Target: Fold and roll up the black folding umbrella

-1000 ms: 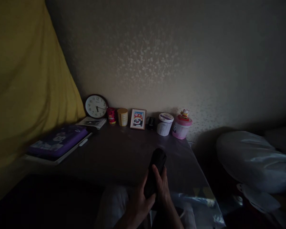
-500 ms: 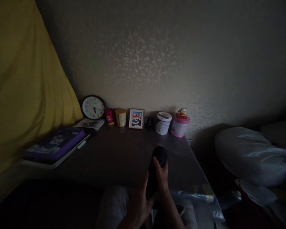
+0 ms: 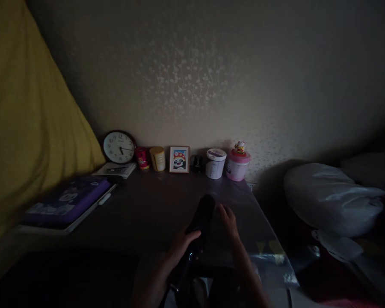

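Observation:
A long black object [image 3: 202, 216], which looks like a folded umbrella, slants up and away from me above the near part of the table. My left hand [image 3: 182, 246] is wrapped around its lower part, thumb across the top. Small bright glints show lower down, toward my lap. Just right of its far end is my right hand [image 3: 228, 219], apart from the main body, with the fingers curled in. Whether a strap or anything else thin is between those fingers is too dark to see.
Along the wall stand a clock [image 3: 119, 146], a red can [image 3: 142, 158], a yellow container [image 3: 158, 159], a framed panda picture [image 3: 179, 159], a white tub [image 3: 215, 164] and a pink-lidded tub [image 3: 237, 167]. A purple case [image 3: 67, 199] lies left; a pale bag [image 3: 330, 199] bulges right.
My right hand has come off the black object and moved slightly right, fingers curled. My left hand still grips the object, which now leans more to the left. The view has shifted a little.

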### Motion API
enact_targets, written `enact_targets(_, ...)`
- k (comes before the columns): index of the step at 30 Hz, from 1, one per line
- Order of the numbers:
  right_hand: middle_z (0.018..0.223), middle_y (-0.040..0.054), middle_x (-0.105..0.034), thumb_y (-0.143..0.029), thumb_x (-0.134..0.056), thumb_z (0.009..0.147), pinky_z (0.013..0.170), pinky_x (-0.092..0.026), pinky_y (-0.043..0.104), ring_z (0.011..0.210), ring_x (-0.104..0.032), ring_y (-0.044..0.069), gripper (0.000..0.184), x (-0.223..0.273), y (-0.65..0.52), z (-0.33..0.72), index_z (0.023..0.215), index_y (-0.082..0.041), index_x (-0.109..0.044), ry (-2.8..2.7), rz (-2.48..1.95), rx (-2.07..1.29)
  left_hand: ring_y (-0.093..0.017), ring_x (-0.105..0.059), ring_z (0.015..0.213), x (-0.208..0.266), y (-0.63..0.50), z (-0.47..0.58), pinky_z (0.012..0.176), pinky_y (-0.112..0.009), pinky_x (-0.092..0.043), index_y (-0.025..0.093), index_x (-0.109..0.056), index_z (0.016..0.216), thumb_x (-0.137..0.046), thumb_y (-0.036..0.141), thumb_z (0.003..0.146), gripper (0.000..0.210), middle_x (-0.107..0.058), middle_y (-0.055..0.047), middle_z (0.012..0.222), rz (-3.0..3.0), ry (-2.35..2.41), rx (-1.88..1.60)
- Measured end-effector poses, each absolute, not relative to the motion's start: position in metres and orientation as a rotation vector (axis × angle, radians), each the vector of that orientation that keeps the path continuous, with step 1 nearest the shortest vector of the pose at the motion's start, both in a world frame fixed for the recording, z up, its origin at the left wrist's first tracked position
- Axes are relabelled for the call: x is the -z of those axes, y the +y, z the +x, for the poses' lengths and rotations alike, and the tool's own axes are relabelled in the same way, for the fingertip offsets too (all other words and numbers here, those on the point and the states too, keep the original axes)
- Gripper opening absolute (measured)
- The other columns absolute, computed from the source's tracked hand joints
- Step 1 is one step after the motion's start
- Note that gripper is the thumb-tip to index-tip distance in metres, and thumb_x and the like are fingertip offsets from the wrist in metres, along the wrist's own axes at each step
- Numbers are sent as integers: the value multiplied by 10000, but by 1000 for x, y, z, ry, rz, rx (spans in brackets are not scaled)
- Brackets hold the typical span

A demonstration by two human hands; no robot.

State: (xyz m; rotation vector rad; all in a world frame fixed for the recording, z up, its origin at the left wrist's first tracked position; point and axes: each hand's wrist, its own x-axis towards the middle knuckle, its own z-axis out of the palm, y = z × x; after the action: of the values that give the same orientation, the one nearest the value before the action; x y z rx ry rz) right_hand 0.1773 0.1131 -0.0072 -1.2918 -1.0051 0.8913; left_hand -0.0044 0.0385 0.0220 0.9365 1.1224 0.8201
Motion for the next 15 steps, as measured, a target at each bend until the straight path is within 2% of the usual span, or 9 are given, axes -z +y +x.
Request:
enact_targets(5,800,54,-656,-562,-549,708,699,-448,305,785,-589,207,461,19,105,186,874,-140,-635,-1112,-1303,-934,-141,-613,505,-16,47,-10,424,-219,-462,154,-496,1094,-596,543,671,584,-631,-14,674,911,1139,-735)
enact_targets(8,793,44,-650,-555,-559,705,710,-433,295,785,-571,204,449,22,100,186,860,-144,-652,-1166,-1316,-878,-142,-624,515,-18,44,-13,434,-224,-475,197,-439,1177,-579,561,684,628,-639,-15,719,940,1157,-696)
enact_targets(15,851,40,-659,-500,-569,724,747,-443,295,813,-580,192,392,19,94,181,918,-170,-653,-1252,-1193,-969,-159,-619,477,-16,38,-17,359,-248,-463,312,-309,1302,-537,588,706,696,-656,-30,849,1118,1243,-655)
